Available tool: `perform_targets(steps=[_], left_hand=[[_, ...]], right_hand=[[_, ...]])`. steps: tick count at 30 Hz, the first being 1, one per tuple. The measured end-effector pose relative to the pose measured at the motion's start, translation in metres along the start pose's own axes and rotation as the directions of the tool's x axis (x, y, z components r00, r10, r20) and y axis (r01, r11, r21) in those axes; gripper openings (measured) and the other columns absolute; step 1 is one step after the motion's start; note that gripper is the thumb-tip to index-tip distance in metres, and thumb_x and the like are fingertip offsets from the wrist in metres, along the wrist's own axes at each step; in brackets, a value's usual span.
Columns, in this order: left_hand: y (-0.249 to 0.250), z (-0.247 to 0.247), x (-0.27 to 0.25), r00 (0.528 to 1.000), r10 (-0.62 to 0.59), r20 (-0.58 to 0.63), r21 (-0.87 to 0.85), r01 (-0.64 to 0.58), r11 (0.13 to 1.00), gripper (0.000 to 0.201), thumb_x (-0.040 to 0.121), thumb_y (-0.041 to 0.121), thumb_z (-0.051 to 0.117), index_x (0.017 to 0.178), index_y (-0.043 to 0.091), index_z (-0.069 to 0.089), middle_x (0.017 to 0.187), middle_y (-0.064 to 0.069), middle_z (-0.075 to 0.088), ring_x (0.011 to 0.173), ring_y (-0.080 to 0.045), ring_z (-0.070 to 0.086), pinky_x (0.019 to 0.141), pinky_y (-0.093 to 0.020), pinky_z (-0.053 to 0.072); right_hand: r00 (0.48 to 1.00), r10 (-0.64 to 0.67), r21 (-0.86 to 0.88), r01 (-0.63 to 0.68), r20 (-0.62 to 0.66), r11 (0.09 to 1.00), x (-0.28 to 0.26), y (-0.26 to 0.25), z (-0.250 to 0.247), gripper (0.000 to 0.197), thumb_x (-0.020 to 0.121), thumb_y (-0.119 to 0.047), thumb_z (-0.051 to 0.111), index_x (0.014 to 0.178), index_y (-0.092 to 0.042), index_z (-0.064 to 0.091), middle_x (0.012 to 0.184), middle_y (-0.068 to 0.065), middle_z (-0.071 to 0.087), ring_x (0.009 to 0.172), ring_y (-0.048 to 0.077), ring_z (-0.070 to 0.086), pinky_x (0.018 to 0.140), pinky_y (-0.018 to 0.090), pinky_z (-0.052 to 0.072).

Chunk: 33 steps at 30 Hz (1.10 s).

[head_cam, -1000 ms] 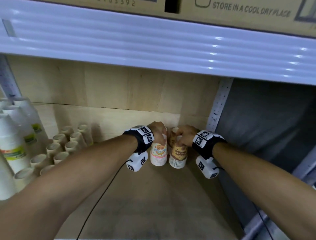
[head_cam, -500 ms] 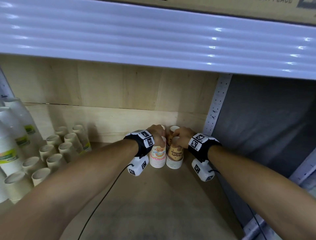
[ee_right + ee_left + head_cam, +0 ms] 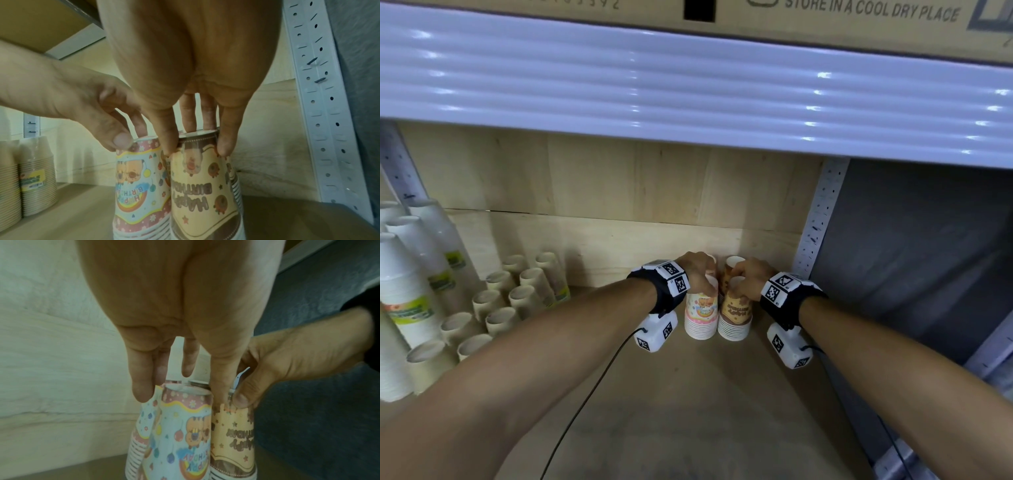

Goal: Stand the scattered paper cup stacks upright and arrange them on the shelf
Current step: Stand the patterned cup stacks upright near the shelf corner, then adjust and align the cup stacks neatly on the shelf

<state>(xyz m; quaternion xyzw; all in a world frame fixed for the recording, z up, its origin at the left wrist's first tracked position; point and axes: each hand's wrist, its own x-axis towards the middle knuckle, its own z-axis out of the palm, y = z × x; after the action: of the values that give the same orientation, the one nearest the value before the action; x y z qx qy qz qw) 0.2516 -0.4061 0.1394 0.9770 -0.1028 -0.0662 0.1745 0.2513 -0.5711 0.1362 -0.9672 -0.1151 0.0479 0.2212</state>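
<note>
Beside the perforated upright post, the left hand pinches the top of the pink cup stack and the right hand pinches the brown cup stack, 2 touching stacks; a careless release could, probably, topple one against the other

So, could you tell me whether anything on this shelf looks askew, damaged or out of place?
Nothing stands out. The pink cup stack and the brown cup stack stand upright, rims down, side by side at the back right, held by the left hand and right hand.
</note>
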Motion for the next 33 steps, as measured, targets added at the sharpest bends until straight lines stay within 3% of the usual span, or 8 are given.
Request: perform_targets(steps=[2,6,10,13,18,23,26,33], left_hand=[[-0.004,-0.006,-0.004,1.0,-0.02,-0.011,-0.009,0.02,1.0,0.071,0.083,0.036,0.074,0.144,0.016,0.044,0.145,-0.006,0.046,0.127,-0.026,0.049,0.092,-0.028,0.042],[-0.019,-0.023,-0.02,0.997,-0.082,-0.004,0.004,0.082,0.997,0.068,0.083,0.037,0.075,0.142,0.02,0.045,0.144,-0.004,0.045,0.125,-0.025,0.05,0.087,-0.028,0.041],[-0.041,-0.052,-0.046,0.989,-0.148,-0.019,0.064,0.149,0.987,0.063,0.086,0.035,0.071,0.142,0.02,0.046,0.147,-0.001,0.04,0.13,-0.025,0.046,0.095,-0.032,0.04],[-0.061,-0.076,-0.07,0.978,-0.203,-0.056,0.091,0.207,0.974,0.058,0.085,0.038,0.072,0.137,0.024,0.05,0.145,0.001,0.041,0.128,-0.024,0.047,0.095,-0.032,0.041],[-0.092,-0.112,-0.118,0.952,-0.289,-0.101,0.122,0.3,0.946,0.051,0.084,0.037,0.074,0.13,0.025,0.057,0.14,0.004,0.041,0.124,-0.022,0.048,0.097,-0.032,0.043],[-0.124,-0.14,-0.17,0.913,-0.388,-0.125,0.118,0.402,0.908,0.041,0.081,0.031,0.078,0.119,0.023,0.065,0.101,0.008,0.048,0.085,-0.017,0.054,0.065,-0.022,0.045],[-0.146,-0.149,-0.197,0.889,-0.452,-0.072,0.072,0.457,0.887,0.034,0.08,0.02,0.08,0.112,0.013,0.069,0.079,0.002,0.058,0.064,-0.017,0.054,0.061,-0.025,0.049],[-0.179,-0.143,-0.254,0.84,-0.542,0.004,0.107,0.539,0.836,0.03,0.087,0.016,0.072,0.115,0.008,0.069,0.075,-0.001,0.063,0.068,-0.022,0.059,0.066,-0.032,0.053]], right_hand=[[1.0,0.013,-0.027,-0.012,0.003,1.0,0.001,0.0,0.0,0.028,0.081,-0.014,0.068,0.108,-0.007,0.069,0.115,0.011,0.065,0.092,0.023,0.057,0.076,0.028,0.046],[0.999,0.039,-0.054,-0.038,0.021,0.998,-0.001,-0.002,0.0,0.044,0.082,-0.018,0.069,0.125,-0.01,0.062,0.129,0.01,0.058,0.117,0.028,0.056,0.09,0.029,0.045],[0.997,0.056,-0.15,-0.064,-0.056,0.987,0.002,-0.023,-0.015,0.039,0.072,-0.024,0.076,0.108,-0.011,0.067,0.115,0.006,0.064,0.106,0.028,0.062,0.09,0.033,0.051],[0.995,0.031,-0.17,-0.046,-0.093,0.984,0.003,-0.048,-0.029,0.05,0.066,-0.032,0.076,0.113,-0.02,0.063,0.122,0.002,0.059,0.107,0.026,0.059,0.089,0.03,0.05],[0.997,-0.063,-0.125,0.056,-0.048,0.991,0.005,-0.107,-0.03,0.057,0.073,-0.031,0.08,0.124,-0.017,0.059,0.126,0.005,0.058,0.108,0.025,0.059,0.078,0.026,0.044],[0.973,-0.231,-0.13,0.231,0.014,0.964,-0.005,-0.18,-0.008,0.052,0.081,-0.03,0.077,0.127,-0.013,0.06,0.133,0.006,0.054,0.118,0.025,0.055,0.083,0.023,0.041],[0.944,-0.323,-0.111,0.328,0.067,0.938,-0.016,-0.221,0.01,0.046,0.082,-0.03,0.075,0.124,-0.016,0.062,0.13,0.004,0.056,0.117,0.023,0.055,0.082,0.024,0.04],[0.85,-0.476,-0.054,0.499,0.224,0.865,-0.049,-0.292,0.062,0.033,0.083,-0.029,0.074,0.113,-0.016,0.07,0.114,0.003,0.065,0.101,0.021,0.062,0.077,0.026,0.049]])
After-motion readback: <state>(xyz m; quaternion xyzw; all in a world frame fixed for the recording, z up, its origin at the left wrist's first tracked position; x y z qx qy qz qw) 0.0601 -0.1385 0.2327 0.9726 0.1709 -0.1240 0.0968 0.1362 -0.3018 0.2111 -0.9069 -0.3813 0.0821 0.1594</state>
